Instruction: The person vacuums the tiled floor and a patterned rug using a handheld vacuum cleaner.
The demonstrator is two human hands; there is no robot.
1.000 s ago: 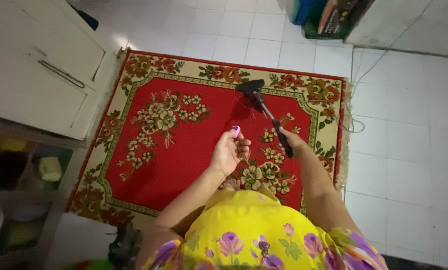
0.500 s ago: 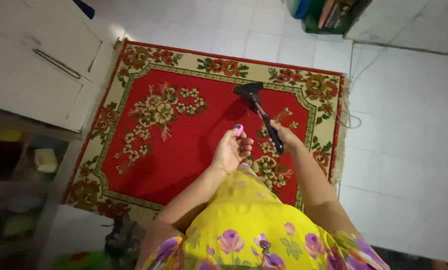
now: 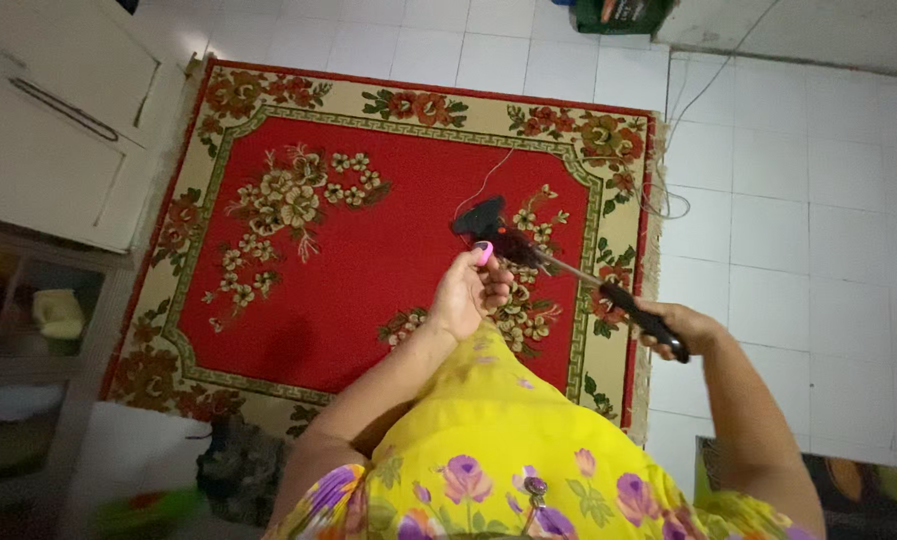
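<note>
Both hands hold a black tool [image 3: 529, 255] over the red rug [image 3: 369, 260].

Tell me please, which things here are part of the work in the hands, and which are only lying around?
In use:
- long-handled black tool, held by the right hand
- left hand, at the tool's shaft
- red floral rug, under the tool's head

Lying about:
- white cabinet
- thin cord on the tiles
- shelf with blurred items

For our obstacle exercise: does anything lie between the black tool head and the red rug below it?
Nothing visible does. The black tool head, held by the right hand, hangs over bare red rug; the left hand sits beside the shaft.
</note>
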